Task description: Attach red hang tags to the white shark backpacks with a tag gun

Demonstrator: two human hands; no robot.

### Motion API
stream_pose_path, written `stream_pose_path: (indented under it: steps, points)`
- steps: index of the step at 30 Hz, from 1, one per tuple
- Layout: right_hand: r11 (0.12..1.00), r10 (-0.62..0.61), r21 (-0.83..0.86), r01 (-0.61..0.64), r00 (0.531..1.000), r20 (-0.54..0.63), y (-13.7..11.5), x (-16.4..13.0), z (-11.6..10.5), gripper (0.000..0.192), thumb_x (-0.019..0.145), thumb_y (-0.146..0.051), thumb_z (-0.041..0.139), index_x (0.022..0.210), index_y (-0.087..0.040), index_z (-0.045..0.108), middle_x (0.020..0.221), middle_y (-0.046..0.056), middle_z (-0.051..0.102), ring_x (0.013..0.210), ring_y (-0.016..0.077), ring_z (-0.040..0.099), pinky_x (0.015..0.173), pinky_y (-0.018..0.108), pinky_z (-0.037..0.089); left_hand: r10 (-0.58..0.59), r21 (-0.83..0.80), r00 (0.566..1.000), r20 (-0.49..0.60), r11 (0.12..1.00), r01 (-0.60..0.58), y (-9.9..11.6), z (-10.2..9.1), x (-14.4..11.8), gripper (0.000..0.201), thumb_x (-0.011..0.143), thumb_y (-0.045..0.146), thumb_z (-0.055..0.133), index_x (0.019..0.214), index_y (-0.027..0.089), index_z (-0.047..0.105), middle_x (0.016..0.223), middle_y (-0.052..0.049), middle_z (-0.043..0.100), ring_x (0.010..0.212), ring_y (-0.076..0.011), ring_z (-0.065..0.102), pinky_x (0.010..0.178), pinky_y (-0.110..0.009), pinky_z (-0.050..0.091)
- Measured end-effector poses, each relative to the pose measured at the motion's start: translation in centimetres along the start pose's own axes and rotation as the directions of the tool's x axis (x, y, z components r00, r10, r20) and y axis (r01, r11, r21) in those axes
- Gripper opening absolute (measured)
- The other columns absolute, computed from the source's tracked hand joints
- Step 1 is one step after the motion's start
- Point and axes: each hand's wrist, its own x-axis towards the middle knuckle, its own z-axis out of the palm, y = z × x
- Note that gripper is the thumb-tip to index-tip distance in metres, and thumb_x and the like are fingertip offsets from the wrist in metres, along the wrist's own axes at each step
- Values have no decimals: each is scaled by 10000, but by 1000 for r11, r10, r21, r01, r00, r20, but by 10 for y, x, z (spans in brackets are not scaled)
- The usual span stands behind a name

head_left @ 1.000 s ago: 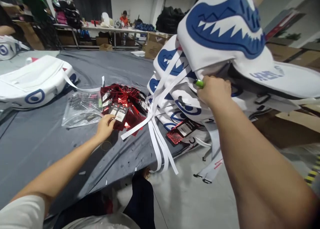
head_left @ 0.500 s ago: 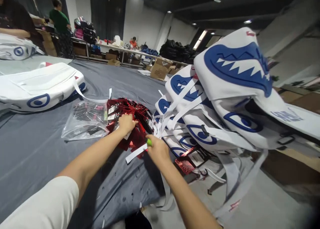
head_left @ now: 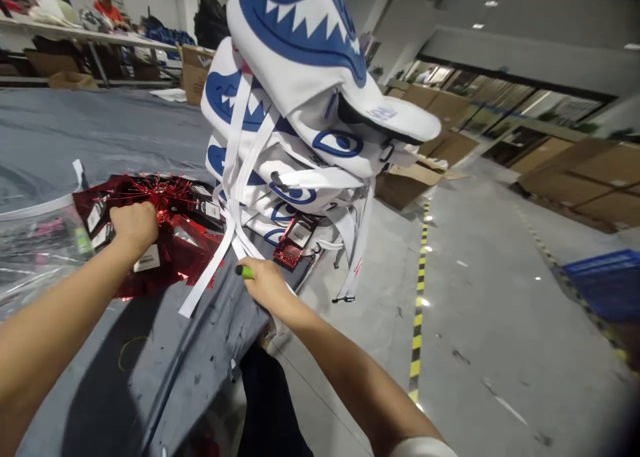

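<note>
My left hand point(head_left: 135, 227) is closed over a fanned pile of red and black hang tags point(head_left: 183, 244) with red strings. Its fingertips are hidden, so what they grip cannot be made out. In my right hand point(head_left: 270, 284) is a small green stick-like tool point(head_left: 245, 272) with a black end, gripped in the fingers. That hand is beside the white straps point(head_left: 237, 164) hanging from a stack of white shark-face bags point(head_left: 300, 97) with blue eyes and toothed mouths. One red and black tag point(head_left: 295, 240) hangs at the stack's lower side.
A clear plastic bag point(head_left: 37, 250) lies left of the tags on the grey-covered table point(head_left: 115, 124). To the right, the floor has yellow and black tape point(head_left: 419, 297), cardboard boxes point(head_left: 590, 177) and a blue crate point(head_left: 605, 284). A person in orange point(head_left: 107, 7) is at a far table.
The view has swung right, so tags and bags appear farther left and more floor shows. My left hand stays over the tags. My right hand still holds the green tool, now lower relative to the bags.
</note>
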Motion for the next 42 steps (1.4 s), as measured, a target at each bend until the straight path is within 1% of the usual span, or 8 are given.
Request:
stream_pose_path:
  steps: [7,15,19,24,31,33,38,42]
  points:
    - [970,34,242,-16,997,-73,35,-16,7,276,756,-58,576,933,-209,724,817,56,733,809,244,687,696,274,451,51,-31,981,186,998,-46,-23,-31,-26,77,757,194,630,752,142,687,820,-110,711,927,-298,675,803,-328,479]
    - [796,140,605,11,969,-202,-12,22,26,122,882,-257,556,875,-212,669,705,-11,712,520,134,616,518,214,466,513,-643,777,364,742,-189,-3,-12,-115,316,795,462,599,916,173,643,802,-27,709,739,-151,646,708,-240,500]
    - [784,318,621,10,852,-416,41,3,-19,273,897,-364,507,1030,-179,659,831,49,714,680,177,661,614,264,531,648,-814,744,164,515,-270,45,-8,-133,306,829,476,605,784,174,603,723,-18,662,642,-133,579,637,-240,455]
    - [900,343,436,5,609,-715,118,-4,-89,392,833,-319,543,1177,-164,651,1056,117,683,933,251,652,886,415,539,626,-318,776,-76,722,-614,137,-7,-132,209,891,286,574,1032,250,724,817,-26,731,769,-198,664,694,-279,440]
    - [979,180,201,-44,657,-732,143,31,-119,380,764,-132,560,1123,-173,678,1072,127,636,1021,280,619,947,429,504,578,-85,806,-125,803,-589,218,6,-116,323,905,196,480,1113,214,726,925,-139,734,895,-321,695,750,-368,483]
    - [955,192,294,51,648,-737,150,33,-119,263,767,-125,562,1000,-171,675,1024,103,645,976,249,631,911,388,519,574,-72,809,-127,808,-585,226,10,-112,327,906,197,468,1109,220,723,916,-133,729,882,-318,695,739,-363,485]
    - [722,270,654,225,778,-567,167,36,-118,135,808,-198,613,933,-168,657,712,-7,639,544,140,580,591,282,506,604,-107,784,-145,778,-619,242,20,-110,318,895,166,473,1088,210,722,924,-107,736,890,-283,692,755,-327,479]
    - [768,241,596,232,759,-605,172,39,-118,70,770,-231,662,826,-189,665,615,-49,605,491,130,579,504,240,455,644,-200,744,-180,716,-668,260,21,-105,284,906,168,489,1060,193,726,952,-98,733,911,-270,680,806,-331,478]
